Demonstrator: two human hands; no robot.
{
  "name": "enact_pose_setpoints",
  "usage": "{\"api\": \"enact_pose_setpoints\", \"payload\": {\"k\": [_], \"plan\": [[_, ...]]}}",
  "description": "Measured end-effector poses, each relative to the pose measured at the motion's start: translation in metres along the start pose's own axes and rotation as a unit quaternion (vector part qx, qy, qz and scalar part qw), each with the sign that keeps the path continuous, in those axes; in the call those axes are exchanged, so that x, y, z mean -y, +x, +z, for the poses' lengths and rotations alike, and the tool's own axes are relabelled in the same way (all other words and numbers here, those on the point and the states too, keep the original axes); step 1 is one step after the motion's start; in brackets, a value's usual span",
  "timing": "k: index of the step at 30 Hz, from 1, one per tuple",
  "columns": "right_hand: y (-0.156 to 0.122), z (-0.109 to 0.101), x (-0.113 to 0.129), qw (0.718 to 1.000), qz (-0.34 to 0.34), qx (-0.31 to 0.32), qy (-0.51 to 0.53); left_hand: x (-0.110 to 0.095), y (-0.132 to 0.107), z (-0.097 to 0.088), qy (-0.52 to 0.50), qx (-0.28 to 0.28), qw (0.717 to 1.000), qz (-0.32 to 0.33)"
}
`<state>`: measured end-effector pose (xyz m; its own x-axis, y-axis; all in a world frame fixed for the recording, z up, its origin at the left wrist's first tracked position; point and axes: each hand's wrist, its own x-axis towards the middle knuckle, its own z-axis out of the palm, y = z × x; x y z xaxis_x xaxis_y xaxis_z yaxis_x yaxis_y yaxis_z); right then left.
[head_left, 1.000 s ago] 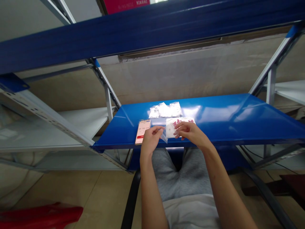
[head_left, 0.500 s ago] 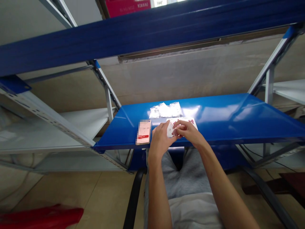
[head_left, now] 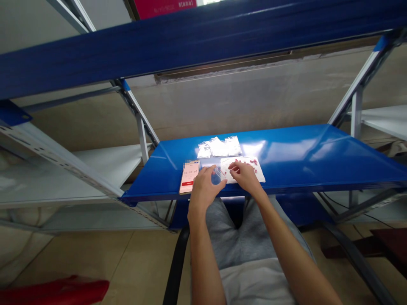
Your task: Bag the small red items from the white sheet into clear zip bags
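My left hand is above the front edge of the blue steel shelf, pinching a small transparent plastic bag between its fingers and thumb. My right hand rests with bunched fingertips on a white sheet dotted with small red pieces; I cannot tell whether they pinch one. Left of my left hand lies a phone showing a timer. Behind the sheet, several small white-filled plastic packets lie in a row.
The shelf's steel uprights rise on both sides, and a dark blue beam crosses overhead. White shelves stand to the left. Below are my grey-clad lap, a black chair frame, and a red object on the tiled floor.
My hands have parted from their close position over the white sheet. The left has moved left with the transparent bag, and the right has dropped lower onto the sheet, showing more red pieces.
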<state>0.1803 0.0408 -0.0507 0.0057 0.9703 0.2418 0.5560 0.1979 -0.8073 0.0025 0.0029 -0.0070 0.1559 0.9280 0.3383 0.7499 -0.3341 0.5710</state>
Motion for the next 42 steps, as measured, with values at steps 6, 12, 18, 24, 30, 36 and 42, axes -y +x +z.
{"api": "enact_pose_setpoints", "payload": {"k": [6, 12, 18, 24, 30, 36, 42], "plan": [[0.002, 0.024, 0.003, 0.985, -0.003, -0.005, -0.172, 0.005, -0.001, 0.0, 0.005, 0.026, 1.0, -0.002], [0.001, 0.031, 0.014, 0.972, 0.015, 0.008, -0.236, 0.011, -0.002, -0.001, 0.009, 0.028, 1.0, -0.007], [0.003, 0.022, 0.015, 0.986, 0.004, -0.015, -0.169, 0.017, -0.003, 0.0, 0.011, 0.024, 1.0, -0.011], [-0.006, -0.008, 0.021, 0.998, -0.038, 0.02, 0.049, 0.014, -0.002, 0.003, -0.022, 0.03, 0.999, 0.002], [-0.012, -0.022, 0.024, 0.99, -0.059, 0.095, 0.082, 0.002, 0.0, 0.006, -0.068, 0.043, 0.997, 0.023], [-0.012, -0.028, 0.02, 0.986, -0.073, 0.125, 0.087, -0.005, 0.002, 0.014, -0.086, 0.056, 0.994, 0.037], [-0.012, -0.046, -0.003, 0.998, -0.018, 0.016, 0.055, -0.007, 0.002, 0.014, -0.085, 0.045, 0.995, 0.027]]}}
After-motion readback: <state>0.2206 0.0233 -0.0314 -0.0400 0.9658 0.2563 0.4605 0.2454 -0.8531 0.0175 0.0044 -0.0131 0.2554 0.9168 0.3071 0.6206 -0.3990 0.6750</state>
